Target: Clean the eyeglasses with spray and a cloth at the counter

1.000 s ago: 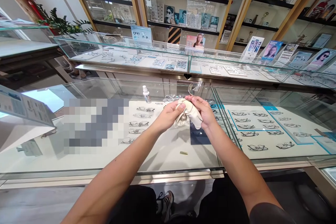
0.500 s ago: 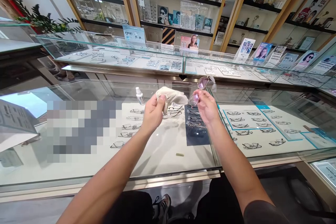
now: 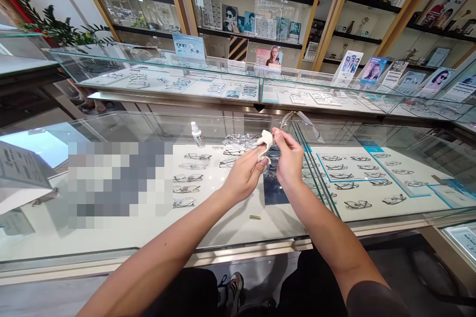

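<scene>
Item: pair of eyeglasses, thin-rimmed, held in the air over the glass tabletop, toward its far edge and close to the seam with the adjoining glass section on the right. One lens and a pale side arm projected beyond the fingers; the remainder was partly hidden.

Right hand: thumb and fingers pressed together, pinching the eyeglasses by the frame.

Left hand: fingers extended and thumb folded in, gripping a cream cloth whose crumpled end stood above the fingertips, just beside the right hand. Whether the cloth touched a lens could not be told.

Bottle, white, capped, with a printed label: upright near the tabletop's far edge, left of both hands.

Clear crinkled packet: near the far edge, between the bottle and the cloth.

Spectacle frames: a column under the glass, left of the hands.

Dark blue panel: under the glass, below the right hand, partly covered by it.

Gold-coloured bar: small, toward the near edge; whether on or under the glass could not be told.

Blue-bordered display: in the right-hand section, with rows of frames.

Card stand: tilted, at the left edge.
</scene>
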{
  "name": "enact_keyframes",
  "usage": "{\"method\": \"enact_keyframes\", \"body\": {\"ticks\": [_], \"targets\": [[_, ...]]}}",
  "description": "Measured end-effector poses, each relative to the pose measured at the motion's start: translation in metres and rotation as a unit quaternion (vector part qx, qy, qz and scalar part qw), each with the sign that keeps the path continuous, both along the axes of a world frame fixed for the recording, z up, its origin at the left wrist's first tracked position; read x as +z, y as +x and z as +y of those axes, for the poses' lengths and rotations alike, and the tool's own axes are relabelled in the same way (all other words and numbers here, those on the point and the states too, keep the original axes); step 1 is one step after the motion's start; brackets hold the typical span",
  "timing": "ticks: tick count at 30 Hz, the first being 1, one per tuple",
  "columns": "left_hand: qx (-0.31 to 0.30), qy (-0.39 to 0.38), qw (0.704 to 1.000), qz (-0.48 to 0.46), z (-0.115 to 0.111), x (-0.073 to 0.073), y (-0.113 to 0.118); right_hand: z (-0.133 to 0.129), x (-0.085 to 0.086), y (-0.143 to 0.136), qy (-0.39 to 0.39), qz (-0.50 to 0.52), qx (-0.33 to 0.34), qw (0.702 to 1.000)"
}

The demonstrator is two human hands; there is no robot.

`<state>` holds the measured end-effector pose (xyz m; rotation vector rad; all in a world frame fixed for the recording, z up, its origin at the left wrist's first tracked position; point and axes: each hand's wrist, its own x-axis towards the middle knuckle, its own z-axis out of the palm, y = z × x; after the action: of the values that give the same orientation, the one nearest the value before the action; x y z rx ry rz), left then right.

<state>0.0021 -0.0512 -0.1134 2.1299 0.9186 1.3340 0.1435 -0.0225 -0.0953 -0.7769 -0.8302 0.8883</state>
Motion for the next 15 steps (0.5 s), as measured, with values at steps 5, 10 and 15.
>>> {"method": "enact_keyframes", "body": {"ticks": [5,10,15], "targets": [[-0.013,0.012,1.0,0.01,0.002,0.003,-0.007,0.012,0.005,0.016,-0.009,0.05,-0.014,0.999],[-0.002,-0.073,0.996,-0.049,0.005,0.019,-0.024,0.021,0.009,0.033,0.011,0.015,0.021,1.0],[0.013,-0.128,0.991,-0.021,0.005,0.049,-0.063,0.02,0.019,0.043,0.038,-0.002,0.074,0.997]]}}
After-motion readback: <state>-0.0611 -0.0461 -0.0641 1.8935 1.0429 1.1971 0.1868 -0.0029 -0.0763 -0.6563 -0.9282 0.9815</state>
